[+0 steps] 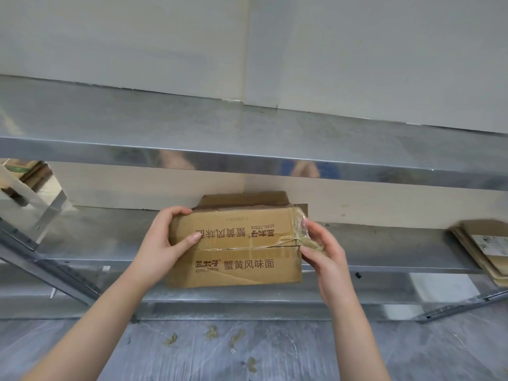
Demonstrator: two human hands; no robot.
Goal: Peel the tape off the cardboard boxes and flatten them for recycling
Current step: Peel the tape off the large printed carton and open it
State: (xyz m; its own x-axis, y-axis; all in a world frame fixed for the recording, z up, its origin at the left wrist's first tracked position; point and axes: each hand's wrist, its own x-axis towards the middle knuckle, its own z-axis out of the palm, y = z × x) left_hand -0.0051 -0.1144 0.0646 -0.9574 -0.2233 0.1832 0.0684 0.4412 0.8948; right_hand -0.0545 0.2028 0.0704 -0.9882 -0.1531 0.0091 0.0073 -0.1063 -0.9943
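Observation:
A brown cardboard box (236, 251) with printed Chinese characters sits on the metal shelf (104, 243), its top seam running left to right. My left hand (162, 240) grips the box's left end, fingers over the far edge and thumb on the top. My right hand (320, 248) is at the right end, fingers pinching a strip of clear tape (301, 229) that is partly lifted and crumpled off the box's right corner. Tape still lies along the seam.
An upper metal shelf (247, 127) overhangs the box. Flattened cardboard pieces (483, 248) lie stacked at the shelf's right. Several crumpled tape scraps (211, 332) lie on the plastic-covered floor below. A metal brace (49, 265) slants at the left.

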